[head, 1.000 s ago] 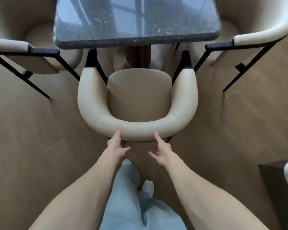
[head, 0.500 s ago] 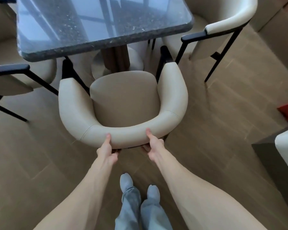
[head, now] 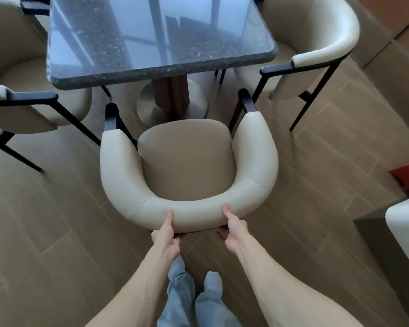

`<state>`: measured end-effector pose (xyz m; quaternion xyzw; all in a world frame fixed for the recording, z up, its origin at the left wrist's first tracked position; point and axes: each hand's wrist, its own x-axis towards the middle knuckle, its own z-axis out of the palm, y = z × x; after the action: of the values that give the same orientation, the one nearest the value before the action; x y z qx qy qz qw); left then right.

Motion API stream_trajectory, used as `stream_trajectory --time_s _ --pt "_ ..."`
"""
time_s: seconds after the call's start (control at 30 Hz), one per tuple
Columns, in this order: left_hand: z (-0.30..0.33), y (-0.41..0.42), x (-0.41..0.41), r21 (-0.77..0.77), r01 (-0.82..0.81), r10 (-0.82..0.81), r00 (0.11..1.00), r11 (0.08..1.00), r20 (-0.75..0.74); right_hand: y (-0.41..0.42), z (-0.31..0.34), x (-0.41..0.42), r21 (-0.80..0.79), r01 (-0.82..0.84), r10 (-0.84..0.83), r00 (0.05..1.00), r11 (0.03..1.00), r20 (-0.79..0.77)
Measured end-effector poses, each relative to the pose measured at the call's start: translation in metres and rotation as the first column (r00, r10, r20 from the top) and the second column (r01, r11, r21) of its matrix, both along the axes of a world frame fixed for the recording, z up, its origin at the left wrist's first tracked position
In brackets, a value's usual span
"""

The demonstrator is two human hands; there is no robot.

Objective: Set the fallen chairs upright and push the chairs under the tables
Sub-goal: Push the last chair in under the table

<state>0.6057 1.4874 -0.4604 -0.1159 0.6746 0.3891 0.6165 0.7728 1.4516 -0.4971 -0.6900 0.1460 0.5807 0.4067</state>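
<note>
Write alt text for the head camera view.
Both hands, left hand and right hand, grip the curved back of a cream chair standing upright, facing a dark stone table. Two matching chairs flank the table on a wood-look floor.

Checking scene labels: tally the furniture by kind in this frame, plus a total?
Cream chairs: 3, namely the held chair, the left chair and the right chair.
Dark stone-top table: 1.
Total: 4.
A white-and-dark piece at the right edge is cropped and not counted.
</note>
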Motion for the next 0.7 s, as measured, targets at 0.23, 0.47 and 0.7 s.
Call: stream_trajectory --time_s 0.23,0.47,0.7 --pt "-0.005 -0.003 -0.001 0.020 -0.009 0.010 1.000 1.000 -0.012 -0.002 0.005 -0.003 0.052 0.037 -0.036 0.999 0.998 -0.026" --pt "-0.011 -0.009 0.004 0.004 -0.013 0.013 0.997 1.000 -0.070 -0.006 0.006 -0.006 0.054 0.026 -0.026 1.000 0.998 -0.001" --pt "0.001 -0.015 -0.006 0.051 0.077 -0.076 0.996 0.996 -0.037 -0.019 0.024 -0.003 0.088 -0.087 0.088 0.996 0.992 -0.008"
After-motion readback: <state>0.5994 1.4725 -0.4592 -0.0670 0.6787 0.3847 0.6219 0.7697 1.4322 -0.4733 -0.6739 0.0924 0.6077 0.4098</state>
